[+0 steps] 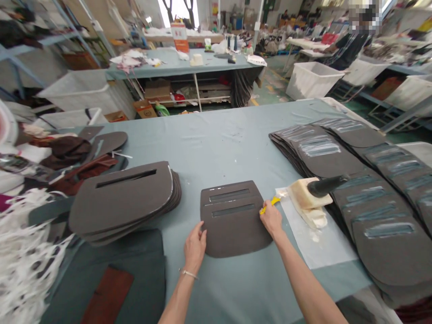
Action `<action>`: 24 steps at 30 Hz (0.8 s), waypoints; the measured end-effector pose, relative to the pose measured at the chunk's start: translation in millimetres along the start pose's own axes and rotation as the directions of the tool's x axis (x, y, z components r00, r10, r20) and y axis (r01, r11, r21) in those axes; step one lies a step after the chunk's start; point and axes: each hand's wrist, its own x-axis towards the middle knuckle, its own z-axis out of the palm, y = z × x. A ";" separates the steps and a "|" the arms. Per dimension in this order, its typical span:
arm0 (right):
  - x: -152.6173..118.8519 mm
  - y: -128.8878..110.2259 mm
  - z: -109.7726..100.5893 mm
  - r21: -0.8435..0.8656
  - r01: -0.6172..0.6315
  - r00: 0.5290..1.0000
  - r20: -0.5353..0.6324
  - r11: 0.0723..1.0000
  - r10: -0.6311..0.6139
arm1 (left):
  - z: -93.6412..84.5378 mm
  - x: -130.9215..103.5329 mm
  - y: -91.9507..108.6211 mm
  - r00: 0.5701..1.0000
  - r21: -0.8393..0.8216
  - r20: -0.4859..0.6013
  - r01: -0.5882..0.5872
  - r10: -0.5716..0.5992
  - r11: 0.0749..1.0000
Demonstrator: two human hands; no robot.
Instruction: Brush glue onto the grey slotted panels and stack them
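Observation:
In front of me on the table lie dark grey slotted panels (232,229), apparently two overlapping, with two long slots showing and white smears round the upper one. My left hand (195,246) grips the left edge between thumb and fingers. A small yellow-handled brush (275,200) is in my closed right hand (272,220), which also touches the panels' right edge. The brush's pale tip points away toward a glue container (305,193) with a black nozzle. Under the container is a white sheet (305,247) with pale glue on it.
A stack of similar panels (124,198) stands on the left, beside dark fabric with a brown piece (108,294) and white netting (23,243). Rows of overlapping glue-smeared panels (384,252) cover the right side. Beyond are another table (155,63), white bins (312,76) and a seated person (351,49).

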 end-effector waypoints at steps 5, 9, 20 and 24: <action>0.6 -1.1 -2.3 -0.012 0.000 1.000 0.020 1.000 0.001 | 0.0 -1.7 2.7 1.000 0.024 0.017 0.003 -0.004 1.000; 0.7 -2.3 -6.4 -0.020 0.019 0.999 0.030 1.000 -0.019 | 0.6 -2.9 4.4 1.000 0.054 -0.001 -0.006 0.007 0.998; -1.0 -2.9 -11.5 -0.014 0.050 0.997 0.060 0.999 -0.049 | 0.8 -6.0 3.0 0.999 0.048 -0.030 -0.030 0.032 0.998; -2.8 -3.8 -12.2 -0.016 0.042 0.998 0.057 0.999 -0.041 | 0.5 -5.7 3.9 0.999 0.063 -0.030 -0.029 0.031 0.998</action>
